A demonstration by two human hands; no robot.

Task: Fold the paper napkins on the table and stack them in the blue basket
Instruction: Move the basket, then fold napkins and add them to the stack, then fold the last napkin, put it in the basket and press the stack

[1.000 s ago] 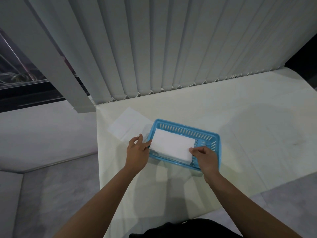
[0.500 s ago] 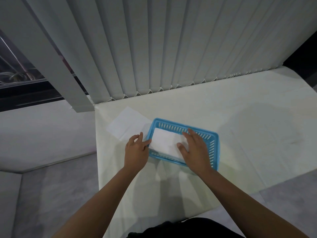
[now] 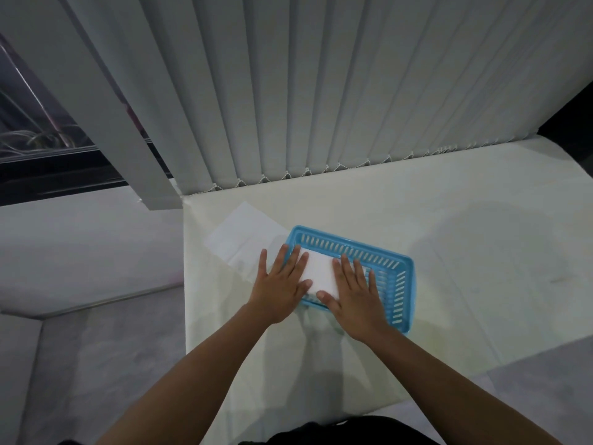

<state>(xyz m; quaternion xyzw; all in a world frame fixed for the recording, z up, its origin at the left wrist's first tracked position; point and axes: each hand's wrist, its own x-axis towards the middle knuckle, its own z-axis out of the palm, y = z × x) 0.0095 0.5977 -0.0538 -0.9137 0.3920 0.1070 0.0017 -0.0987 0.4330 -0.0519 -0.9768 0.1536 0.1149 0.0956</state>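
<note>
A blue slotted basket (image 3: 402,277) sits on the cream-covered table, near its left end. Inside it lies a folded white napkin (image 3: 321,271). My left hand (image 3: 280,285) lies flat, fingers straight, over the basket's left rim and the napkin's left part. My right hand (image 3: 353,289) lies flat with spread fingers on the napkin's right part. Both press down on it. An unfolded white napkin (image 3: 244,236) lies flat on the table just left of and behind the basket.
The table (image 3: 465,236) stretches far to the right of the basket. Vertical grey blinds (image 3: 321,91) hang along its back edge. The table's left edge (image 3: 184,284) drops to a grey floor close to the loose napkin.
My left hand moved from the basket's left rim onto the napkin and flattened out. My right hand went from pinching the napkin's corner to lying flat on it.
</note>
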